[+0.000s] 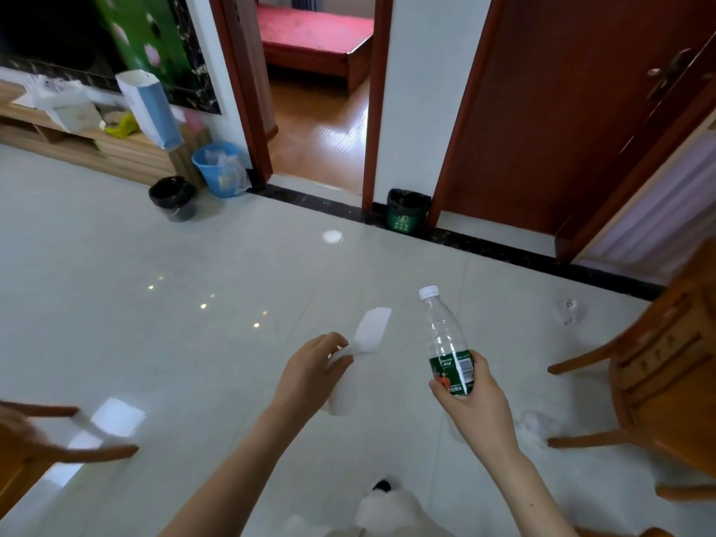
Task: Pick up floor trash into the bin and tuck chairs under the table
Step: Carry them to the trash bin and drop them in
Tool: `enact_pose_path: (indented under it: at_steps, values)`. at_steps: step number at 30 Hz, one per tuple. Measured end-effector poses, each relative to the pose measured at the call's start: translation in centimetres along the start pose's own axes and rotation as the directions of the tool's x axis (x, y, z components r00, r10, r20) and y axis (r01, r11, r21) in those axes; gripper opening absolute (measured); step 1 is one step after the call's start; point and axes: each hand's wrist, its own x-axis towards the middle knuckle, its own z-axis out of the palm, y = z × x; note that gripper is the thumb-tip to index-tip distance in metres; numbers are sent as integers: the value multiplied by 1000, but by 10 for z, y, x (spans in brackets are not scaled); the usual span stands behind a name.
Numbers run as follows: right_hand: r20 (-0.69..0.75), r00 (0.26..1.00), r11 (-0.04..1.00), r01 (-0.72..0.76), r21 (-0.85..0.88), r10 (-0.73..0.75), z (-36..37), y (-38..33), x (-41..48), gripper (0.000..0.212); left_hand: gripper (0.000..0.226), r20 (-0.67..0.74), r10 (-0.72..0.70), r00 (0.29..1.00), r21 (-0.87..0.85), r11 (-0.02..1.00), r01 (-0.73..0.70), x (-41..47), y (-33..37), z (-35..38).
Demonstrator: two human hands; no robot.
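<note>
A pale glossy tiled floor [162, 343] fills the view. Beside it on the right, a carved brown wooden chair [658, 381] stands with its legs pointing toward the floor's middle; another wooden chair's legs [69, 451] show at the left edge. At the floor's far side, a green square bin lined with a black bag [407, 213] sits against the wall between two doorways, with a blue bucket [219, 168] and a round black bin [173, 197] further left. Above the floor's near part, the right hand [470, 397] grips an empty clear plastic bottle with a green label and white cap [445, 343], held upright. The left hand [314, 374] pinches a white paper tissue [368, 331].
</note>
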Motion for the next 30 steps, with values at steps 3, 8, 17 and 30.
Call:
enact_pose_path:
  at_steps: [3, 8, 17, 30]
  values:
    - [3, 1000, 1000, -4, -6, 4, -5, -13, 64, 49, 6, -13, 1, 1000, -9, 1000, -1, 66, 11, 1]
    - [32, 999, 999, -43, -11, 43, 19, -24, 157, 50, 6, 16, -20, 1000, 29, 999, 20, 162, -14, 9]
    - [-10, 998, 998, -68, -1, 68, 98, -82, 348, 48, 5, 112, 5, 994, 75, 997, -14, 372, -86, -17]
    - [-93, 990, 994, -111, -12, 110, 115, -134, 586, 50, 14, 153, -15, 988, 98, 995, -1, 658, -96, -27]
